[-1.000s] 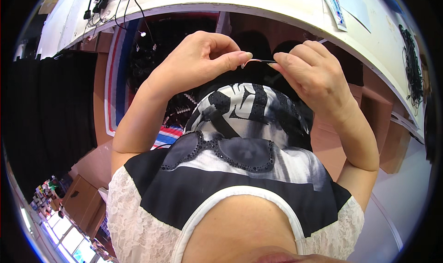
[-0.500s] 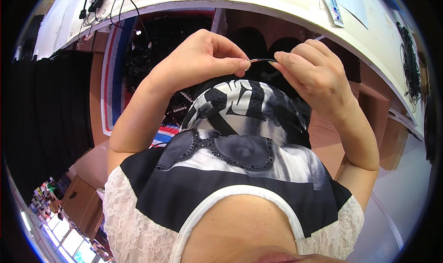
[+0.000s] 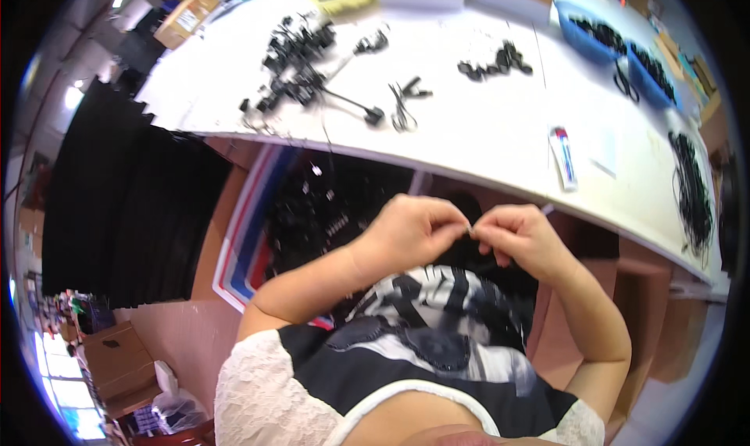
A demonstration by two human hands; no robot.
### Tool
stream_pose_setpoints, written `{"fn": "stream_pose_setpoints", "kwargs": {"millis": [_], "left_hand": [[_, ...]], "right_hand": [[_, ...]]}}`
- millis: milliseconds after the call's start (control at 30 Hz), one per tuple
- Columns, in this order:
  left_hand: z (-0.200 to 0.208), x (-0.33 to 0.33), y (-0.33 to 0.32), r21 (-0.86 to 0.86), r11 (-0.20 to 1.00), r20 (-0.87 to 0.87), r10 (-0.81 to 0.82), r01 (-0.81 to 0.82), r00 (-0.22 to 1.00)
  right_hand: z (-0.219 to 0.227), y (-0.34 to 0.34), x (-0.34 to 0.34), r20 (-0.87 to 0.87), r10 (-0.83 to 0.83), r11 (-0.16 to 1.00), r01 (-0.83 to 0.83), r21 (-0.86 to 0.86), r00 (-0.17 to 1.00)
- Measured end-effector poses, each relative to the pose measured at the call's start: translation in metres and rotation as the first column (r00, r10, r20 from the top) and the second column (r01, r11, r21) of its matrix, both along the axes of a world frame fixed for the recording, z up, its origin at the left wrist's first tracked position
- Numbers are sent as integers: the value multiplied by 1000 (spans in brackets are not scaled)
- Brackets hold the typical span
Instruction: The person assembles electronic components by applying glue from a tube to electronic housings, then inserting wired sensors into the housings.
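In front of my lap, just off the table's near edge, my hands meet fingertip to fingertip. My left hand (image 3: 414, 227) is closed in a pinch, thumb against fingers. Opposite it, my right hand (image 3: 519, 239) pinches too, with its other fingers curled. Between the fingertips shows a tiny piece of a thin dark cable (image 3: 469, 231). The fingers cover most of it, and blur hides how its ends lie.
The white table (image 3: 461, 149) carries a heap of black cables (image 3: 293, 67), black parts (image 3: 500, 61), a tube (image 3: 562, 158), scissors (image 3: 625, 82), blue trays (image 3: 590, 35) and a cable bundle (image 3: 689, 192). A striped bag (image 3: 234, 247) of black items stands below, left.
My hands have come together; the cable stretched between them before is now mostly hidden in the fingers. The view has tilted up, showing more of the table.
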State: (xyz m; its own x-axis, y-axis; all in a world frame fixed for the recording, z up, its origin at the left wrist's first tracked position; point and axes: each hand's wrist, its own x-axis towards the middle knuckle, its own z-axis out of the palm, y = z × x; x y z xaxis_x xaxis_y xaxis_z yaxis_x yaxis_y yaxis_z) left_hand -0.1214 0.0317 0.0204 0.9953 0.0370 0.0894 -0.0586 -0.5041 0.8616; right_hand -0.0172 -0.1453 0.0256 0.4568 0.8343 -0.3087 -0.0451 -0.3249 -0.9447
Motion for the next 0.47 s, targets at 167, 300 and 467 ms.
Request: {"fn": "stream_pose_setpoints", "kwargs": {"millis": [167,300,467], "left_hand": [[8,-7,-6,121,992,85,-38,28,996],[15,-4,-6,165,986,70,-38,26,997],[5,4,-2,218,974,143,-91,58,986]], "right_hand": [[4,-5,-2,-19,53,999,-53,6,998],[4,-4,1,-82,30,999,-31,-13,996],[1,-2,8,-101,-4,999,1,-35,995]]}}
